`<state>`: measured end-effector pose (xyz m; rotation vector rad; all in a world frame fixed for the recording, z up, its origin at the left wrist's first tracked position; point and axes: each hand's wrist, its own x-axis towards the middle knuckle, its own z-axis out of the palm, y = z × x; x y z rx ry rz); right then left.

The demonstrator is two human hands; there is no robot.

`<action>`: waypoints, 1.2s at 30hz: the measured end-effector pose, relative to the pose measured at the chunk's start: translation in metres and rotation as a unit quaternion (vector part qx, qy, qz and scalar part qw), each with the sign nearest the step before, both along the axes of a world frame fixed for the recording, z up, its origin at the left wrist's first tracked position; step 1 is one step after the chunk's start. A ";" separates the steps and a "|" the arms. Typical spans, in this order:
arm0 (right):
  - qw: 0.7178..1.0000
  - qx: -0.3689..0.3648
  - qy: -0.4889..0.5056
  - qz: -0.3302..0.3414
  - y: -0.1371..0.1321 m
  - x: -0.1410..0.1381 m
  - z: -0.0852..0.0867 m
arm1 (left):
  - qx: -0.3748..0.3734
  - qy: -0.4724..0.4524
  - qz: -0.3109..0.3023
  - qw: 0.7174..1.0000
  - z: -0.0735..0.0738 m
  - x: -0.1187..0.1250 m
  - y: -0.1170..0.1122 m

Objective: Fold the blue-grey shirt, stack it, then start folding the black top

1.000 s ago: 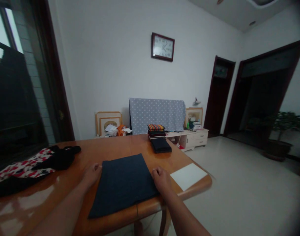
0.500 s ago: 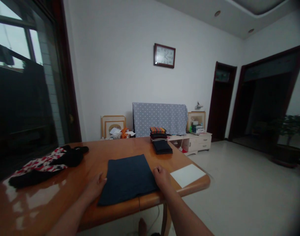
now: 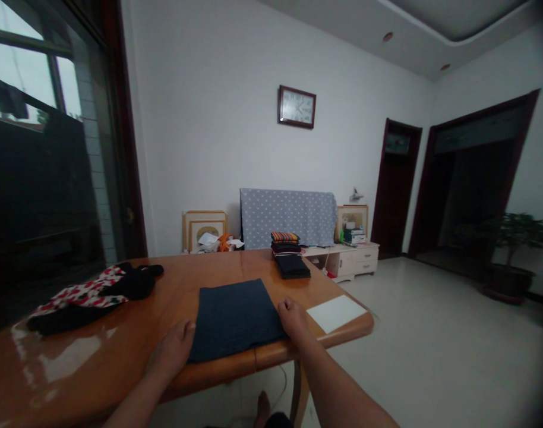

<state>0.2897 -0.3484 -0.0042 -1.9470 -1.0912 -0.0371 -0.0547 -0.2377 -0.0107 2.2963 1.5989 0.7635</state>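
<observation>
A dark blue folded garment (image 3: 236, 320) lies flat near the front edge of the wooden table; its exact kind does not show. My left hand (image 3: 176, 348) is closed at its lower left edge, thumb up, with the cloth's border at the fingers. At the right edge, my right hand (image 3: 293, 317) is curled into a closed grip on the cloth's side. The fingertips of both hands are partly hidden.
A stack of folded clothes (image 3: 289, 257) stands at the table's far right corner. Right of my right hand lies a white sheet (image 3: 337, 313). A crumpled black, red and white garment (image 3: 97, 294) lies at the left. Behind the table (image 3: 222, 266) is a low white cabinet (image 3: 358, 261).
My left hand has moved down along the garment's left edge, and the lower left corner has shifted inward. The right hand stays at the right edge. The view has turned slightly.
</observation>
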 end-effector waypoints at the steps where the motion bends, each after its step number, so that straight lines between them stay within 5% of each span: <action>1: 1.000 0.001 -0.003 0.000 0.000 0.000 -0.001 | 0.000 0.001 -0.002 1.000 0.001 0.000 -0.001; 13: 1.000 0.003 -0.023 0.005 0.001 0.001 -0.005 | -0.002 0.007 0.006 1.000 0.007 0.002 -0.008; 36: 0.998 0.035 -0.051 0.026 0.011 0.012 -0.024 | 0.035 0.039 0.022 0.998 -0.004 0.003 -0.008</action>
